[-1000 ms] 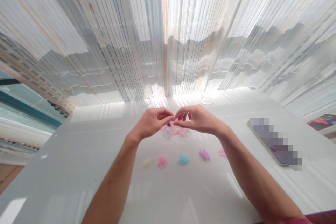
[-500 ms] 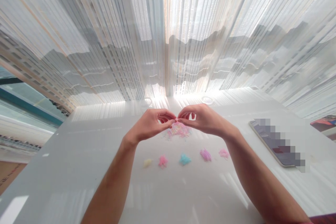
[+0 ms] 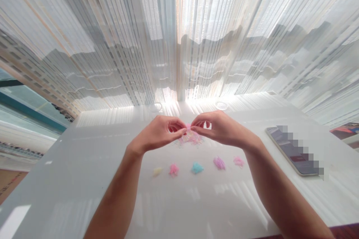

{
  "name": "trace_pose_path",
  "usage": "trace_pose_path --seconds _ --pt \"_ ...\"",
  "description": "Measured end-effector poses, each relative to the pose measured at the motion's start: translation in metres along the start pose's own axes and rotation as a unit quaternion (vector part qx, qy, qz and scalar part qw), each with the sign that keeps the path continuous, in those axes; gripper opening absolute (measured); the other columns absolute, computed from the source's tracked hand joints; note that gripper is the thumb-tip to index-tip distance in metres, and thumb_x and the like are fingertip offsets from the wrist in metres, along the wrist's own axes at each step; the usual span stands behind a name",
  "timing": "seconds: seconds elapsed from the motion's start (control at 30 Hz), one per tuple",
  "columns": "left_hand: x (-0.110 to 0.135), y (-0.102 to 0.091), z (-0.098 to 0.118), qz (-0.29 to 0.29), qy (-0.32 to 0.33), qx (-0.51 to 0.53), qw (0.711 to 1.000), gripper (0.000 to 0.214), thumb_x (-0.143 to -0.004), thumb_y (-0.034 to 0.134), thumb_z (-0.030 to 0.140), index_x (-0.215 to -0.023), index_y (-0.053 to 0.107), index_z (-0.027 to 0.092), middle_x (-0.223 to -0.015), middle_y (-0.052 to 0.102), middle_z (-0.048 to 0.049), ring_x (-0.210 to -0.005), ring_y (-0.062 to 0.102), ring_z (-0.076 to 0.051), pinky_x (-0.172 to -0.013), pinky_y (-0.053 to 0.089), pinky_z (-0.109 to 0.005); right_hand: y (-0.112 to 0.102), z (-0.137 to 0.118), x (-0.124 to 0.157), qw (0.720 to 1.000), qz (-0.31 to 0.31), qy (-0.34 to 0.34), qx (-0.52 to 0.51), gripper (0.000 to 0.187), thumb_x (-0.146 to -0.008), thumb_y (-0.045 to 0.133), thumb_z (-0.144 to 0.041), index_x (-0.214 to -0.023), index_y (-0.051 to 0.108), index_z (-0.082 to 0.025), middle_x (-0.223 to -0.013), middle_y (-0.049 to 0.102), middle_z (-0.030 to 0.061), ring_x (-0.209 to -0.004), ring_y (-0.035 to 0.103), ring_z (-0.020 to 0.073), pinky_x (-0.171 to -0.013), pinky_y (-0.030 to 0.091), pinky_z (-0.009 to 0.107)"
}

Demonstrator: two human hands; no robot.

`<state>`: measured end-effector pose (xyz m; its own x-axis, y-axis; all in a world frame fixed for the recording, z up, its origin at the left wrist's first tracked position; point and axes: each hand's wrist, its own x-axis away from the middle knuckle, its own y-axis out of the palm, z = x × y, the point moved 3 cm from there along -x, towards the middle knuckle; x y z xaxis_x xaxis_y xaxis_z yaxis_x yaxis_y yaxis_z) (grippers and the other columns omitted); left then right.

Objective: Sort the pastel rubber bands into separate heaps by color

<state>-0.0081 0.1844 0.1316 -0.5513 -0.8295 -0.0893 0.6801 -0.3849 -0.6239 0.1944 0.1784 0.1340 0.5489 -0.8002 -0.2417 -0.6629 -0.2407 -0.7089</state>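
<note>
My left hand [image 3: 161, 131] and my right hand [image 3: 217, 127] face each other over the middle of the table, thumbs and fingertips pinched. Between their tips is a small pink rubber band [image 3: 188, 126], stretched or spread; its exact shape is too small to make out. Just beneath the fingers lies a loose mixed pile of pastel rubber bands [image 3: 191, 139], partly hidden by the hands. Nearer to me runs a row of small single-colour heaps: yellow bands [image 3: 157, 171], deep pink bands [image 3: 174, 170], blue bands [image 3: 197, 167], purple bands [image 3: 219, 163] and light pink bands [image 3: 238, 161].
A phone [image 3: 291, 153], partly blurred out, lies on the white table [image 3: 112, 194] to the right. Two clear round items, one a ring [image 3: 221, 105], sit at the far edge before a striped sheer curtain [image 3: 179, 44]. A cardboard box [image 3: 11, 183] is at the lower left.
My fingertips have drawn slightly apart, and more of the pink band shows between them. The view has shifted slightly; the heaps look the same.
</note>
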Motion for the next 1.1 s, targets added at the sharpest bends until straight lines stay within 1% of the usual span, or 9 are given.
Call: trace_pose_path --seconds 0.13,0.23,0.33,0.47,0.57,0.63,0.77,0.9,1.1 --pt "0.013 0.005 0.014 0.03 0.002 -0.064 0.997 0.018 -0.093 0.064 0.034 -0.093 0.079 0.023 -0.084 0.078 0.0002 -0.075 0.07 -0.015 -0.069 0.053 -0.024 0.005 -0.009 0.013 1.0 0.015 0.002 -0.023 0.017 -0.097 0.064 -0.031 -0.09 0.076 -0.02 -0.081 0.076 0.0012 -0.073 0.068 0.014 -0.066 0.052 0.025" --pt "0.034 0.021 0.022 0.043 -0.018 -0.102 0.994 0.017 -0.094 0.062 0.032 -0.092 0.077 0.024 -0.077 0.075 0.0028 -0.068 0.068 -0.014 -0.064 0.049 -0.024 0.016 -0.016 0.036 0.997 0.048 0.006 -0.053 0.015 -0.096 0.064 -0.028 -0.091 0.075 -0.02 -0.082 0.075 0.0007 -0.072 0.066 0.0132 -0.065 0.051 0.024" --pt "0.063 0.049 0.023 0.059 -0.049 -0.077 0.994 0.015 -0.094 0.06 0.03 -0.09 0.074 0.024 -0.074 0.073 0.0042 -0.064 0.065 -0.013 -0.061 0.047 -0.023 0.038 -0.016 0.071 0.992 0.082 0.056 -0.084 0.014 -0.097 0.063 -0.029 -0.092 0.073 -0.021 -0.083 0.074 0.0004 -0.073 0.065 0.0135 -0.063 0.05 0.023" --pt "0.103 0.099 0.008 0.07 -0.086 -0.011 0.994 0.015 -0.094 0.059 0.029 -0.089 0.071 0.023 -0.079 0.074 0.0027 -0.064 0.063 -0.013 -0.065 0.049 -0.024 0.084 -0.011 0.119 0.978 0.102 0.124 -0.132 0.018 -0.098 0.061 -0.034 -0.09 0.073 -0.023 -0.084 0.074 0.001 -0.075 0.065 0.0153 -0.07 0.053 0.026" --pt "0.125 0.13 -0.01 0.086 -0.109 0.041 0.989 0.018 -0.096 0.057 0.031 -0.09 0.07 0.022 -0.08 0.074 0.0004 -0.064 0.062 -0.013 -0.064 0.049 -0.023 0.115 -0.006 0.146 0.957 0.172 0.16 -0.171 0.018 -0.096 0.063 -0.038 -0.095 0.072 -0.022 -0.087 0.074 0.0028 -0.076 0.067 0.0174 -0.071 0.056 0.027" --pt "0.134 0.141 -0.02 0.1 -0.127 0.059 0.985 0.019 -0.096 0.057 0.033 -0.09 0.07 0.021 -0.079 0.074 -0.0009 -0.062 0.06 -0.013 -0.061 0.049 -0.023 0.129 -0.005 0.158 0.946 0.216 0.163 -0.179 0.02 -0.097 0.061 -0.038 -0.095 0.072 -0.022 -0.086 0.073 0.0037 -0.076 0.068 0.0183 -0.069 0.057 0.027" --pt "0.14 0.148 -0.028 0.133 -0.13 0.082 0.979 0.02 -0.095 0.059 0.035 -0.089 0.071 0.019 -0.077 0.074 -0.0015 -0.058 0.057 -0.012 -0.057 0.048 -0.021 0.139 -0.009 0.163 0.947 0.255 0.134 -0.141 0.014 -0.097 0.061 -0.033 -0.097 0.071 -0.023 -0.083 0.072 0.0031 -0.073 0.067 0.0178 -0.067 0.056 0.027" --pt "0.142 0.148 -0.028 0.153 -0.115 0.085 0.978 0.018 -0.094 0.06 0.033 -0.089 0.071 0.02 -0.073 0.071 0.0003 -0.055 0.056 -0.011 -0.054 0.046 -0.019 0.141 -0.013 0.156 0.966 0.206 0.109 -0.112 0.013 -0.097 0.061 -0.029 -0.105 0.07 -0.023 -0.088 0.073 0.004 -0.075 0.068 0.0175 -0.066 0.055 0.027" --pt "0.143 0.15 -0.031 0.144 -0.106 0.07 0.981 0.017 -0.095 0.059 0.031 -0.093 0.072 0.021 -0.076 0.073 0.0003 -0.058 0.058 -0.012 -0.058 0.049 -0.02 0.142 -0.013 0.155 0.973 0.178 0.105 -0.099 0.013 -0.099 0.06 -0.029 -0.094 0.069 -0.022 -0.085 0.072 0.0038 -0.071 0.066 0.0166 -0.065 0.053 0.026"
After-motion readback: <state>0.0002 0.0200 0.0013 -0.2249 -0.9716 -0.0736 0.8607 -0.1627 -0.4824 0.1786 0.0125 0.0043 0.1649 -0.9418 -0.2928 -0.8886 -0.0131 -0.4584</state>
